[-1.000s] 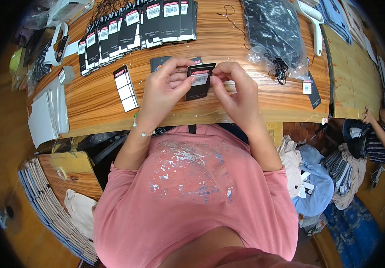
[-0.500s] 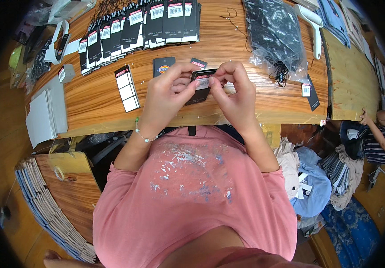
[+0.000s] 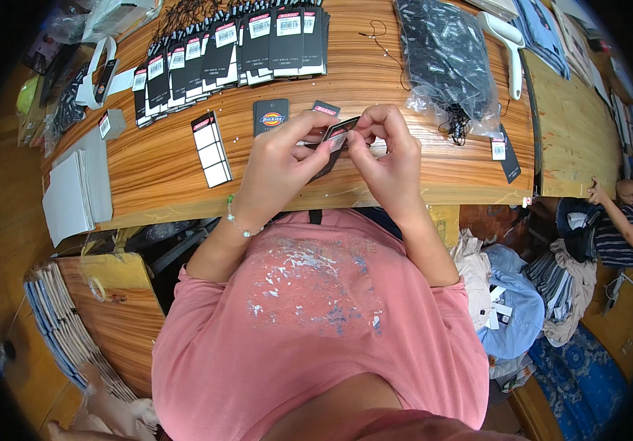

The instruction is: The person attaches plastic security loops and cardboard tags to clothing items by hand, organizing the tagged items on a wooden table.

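Over the near part of the wooden table I hold a black hang tag with a pinkish-red band and a white sticker. My left hand pinches its left side between thumb and fingers. The thumb and fingertips of my right hand are closed on its upper right corner. The tag is tilted, and my fingers cover part of it. Just beyond my left hand lies a dark tag stack with a round emblem. Another dark tag lies behind the held one. A sheet of white stickers is to the left.
Rows of stringed black tags fill the table's far side. A clear bag of black cords and a white-handled roller are at far right. White papers lie left. Garments are piled below right; another person's arm shows there.
The held tag has tipped to a steeper slant, its upper right corner still between my right fingertips. At lower left, a pale beige shape has come in over the folded garments.
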Available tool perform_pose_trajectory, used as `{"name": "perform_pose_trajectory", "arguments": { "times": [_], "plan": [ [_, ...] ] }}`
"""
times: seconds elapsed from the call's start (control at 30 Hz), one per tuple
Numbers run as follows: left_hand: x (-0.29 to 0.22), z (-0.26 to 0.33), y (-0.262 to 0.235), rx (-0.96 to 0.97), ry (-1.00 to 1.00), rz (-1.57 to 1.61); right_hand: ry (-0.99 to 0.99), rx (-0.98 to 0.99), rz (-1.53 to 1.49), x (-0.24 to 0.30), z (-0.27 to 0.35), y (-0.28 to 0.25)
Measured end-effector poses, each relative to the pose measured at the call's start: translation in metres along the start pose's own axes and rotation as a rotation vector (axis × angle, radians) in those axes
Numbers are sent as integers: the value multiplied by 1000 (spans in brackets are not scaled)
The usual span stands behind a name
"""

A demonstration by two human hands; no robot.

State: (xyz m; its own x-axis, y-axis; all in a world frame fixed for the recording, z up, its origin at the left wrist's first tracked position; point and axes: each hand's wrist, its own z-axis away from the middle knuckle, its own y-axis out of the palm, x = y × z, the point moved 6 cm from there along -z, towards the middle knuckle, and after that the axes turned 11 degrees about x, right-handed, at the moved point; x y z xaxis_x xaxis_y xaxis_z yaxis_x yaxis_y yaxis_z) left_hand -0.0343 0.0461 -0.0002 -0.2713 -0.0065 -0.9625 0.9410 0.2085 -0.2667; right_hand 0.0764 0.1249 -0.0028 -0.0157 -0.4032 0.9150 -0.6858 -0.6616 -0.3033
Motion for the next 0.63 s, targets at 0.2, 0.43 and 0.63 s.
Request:
{"name": "perform_pose_trajectory", "arguments": {
  "times": [0.2,0.43,0.63],
  "plan": [
    [-2,-2,1,9,-15,-7,151,-77,-500,-24,6,5],
    [-1,-3,-1,-30,36,17,-93,-90,49,-7,7,1],
    [-4,-1,3,10,83,-98,240,4,-734,-37,9,8]
  ]
}}
